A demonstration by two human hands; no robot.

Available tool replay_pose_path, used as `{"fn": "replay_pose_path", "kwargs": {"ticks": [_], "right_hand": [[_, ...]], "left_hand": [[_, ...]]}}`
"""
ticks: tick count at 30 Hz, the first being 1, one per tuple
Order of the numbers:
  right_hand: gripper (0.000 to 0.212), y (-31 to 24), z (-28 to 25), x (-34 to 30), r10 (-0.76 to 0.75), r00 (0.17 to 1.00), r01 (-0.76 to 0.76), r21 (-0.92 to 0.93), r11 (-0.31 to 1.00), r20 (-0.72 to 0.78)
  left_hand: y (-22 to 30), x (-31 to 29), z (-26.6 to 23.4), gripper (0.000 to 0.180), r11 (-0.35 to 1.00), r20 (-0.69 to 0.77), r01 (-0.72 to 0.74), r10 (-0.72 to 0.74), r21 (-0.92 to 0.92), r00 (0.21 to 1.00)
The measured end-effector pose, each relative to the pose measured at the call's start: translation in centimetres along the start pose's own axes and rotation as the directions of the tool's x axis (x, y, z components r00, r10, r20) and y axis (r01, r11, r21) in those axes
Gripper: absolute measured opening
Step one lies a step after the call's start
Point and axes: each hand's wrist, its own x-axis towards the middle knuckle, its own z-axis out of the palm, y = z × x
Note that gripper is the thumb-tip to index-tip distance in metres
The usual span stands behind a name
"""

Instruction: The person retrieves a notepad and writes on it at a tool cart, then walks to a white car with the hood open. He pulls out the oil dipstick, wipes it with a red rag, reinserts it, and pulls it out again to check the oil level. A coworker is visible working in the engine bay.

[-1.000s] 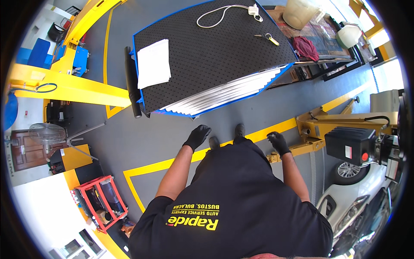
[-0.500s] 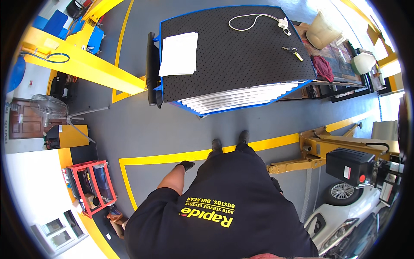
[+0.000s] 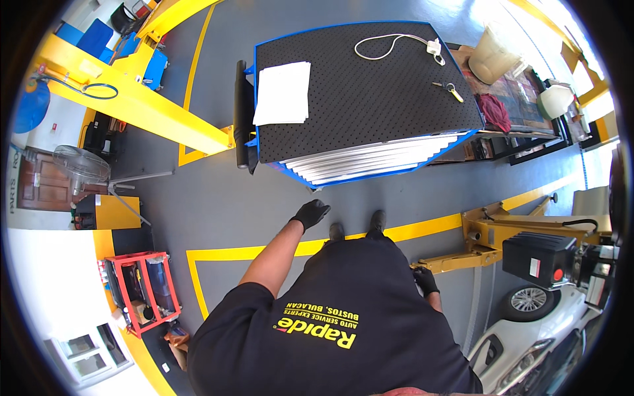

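Note:
My left hand (image 3: 311, 213), in a black glove, is out in front of me with its fingers curled in and nothing visible in them. It is nearest the tool cabinet (image 3: 317, 66), which has a blue frame, pale drawers and a black perforated mat on top, and does not touch it. My right hand (image 3: 426, 280), also gloved in black, hangs low at my right side by the yellow lift arm. Its fingers are curled, and a small pale thing beside them is too hidden to name. White paper sheets (image 3: 282, 92), keys (image 3: 454, 92) and a white cable (image 3: 389, 45) lie on the mat.
A yellow lift post (image 3: 132, 99) stands left of the cabinet. On the right, a low table (image 3: 522, 99) bears a translucent pitcher (image 3: 492, 56) and a dark red cloth (image 3: 493, 112). A yellow lift arm (image 3: 456, 262) reaches in near a white car (image 3: 528, 330). A red cart (image 3: 142, 290) stands left.
My left hand has swung forward and up toward the cabinet. My right hand has come further into view at my side. The cabinet sits slightly lower and further right in the picture.

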Motion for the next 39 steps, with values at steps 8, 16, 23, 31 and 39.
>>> {"fn": "replay_pose_path", "kwargs": {"ticks": [8, 16, 23, 31, 39], "right_hand": [[0.030, -9.1, -4.5, 4.8, -0.457, 0.880, 0.363, -0.439, 0.822, -0.128], [0.040, -31.4, -2.1, 10.2, -0.434, 0.893, 0.308, 0.546, 0.779, 0.115], [0.018, -41.8, -2.3, 16.5, -0.357, 0.929, 0.123, 0.991, 0.050, -0.097], [0.038, -38.8, -3.2, 13.6, -0.488, 0.870, 0.129, 0.925, 0.358, 0.068], [0.031, -21.5, -4.5, 15.4, -0.411, 0.911, 0.398, 0.184, 0.899, 0.037]], "left_hand": [[21.4, -3.4, -14.4, 0.027, 0.898, -0.638, -0.438, 0.319, -0.032, 0.701], [18.7, -2.6, -24.2, 0.034, 0.935, -0.839, -0.144, 0.353, 0.323, 0.414], [15.8, 1.0, -19.9, 0.039, 0.875, -0.803, 0.007, 0.441, 0.484, 0.401], [15.1, 1.1, -19.1, 0.037, 0.916, -0.844, -0.015, 0.376, 0.401, 0.382], [16.8, 0.3, -22.8, 0.054, 0.978, -0.899, -0.011, 0.197, 0.209, 0.391]]}}
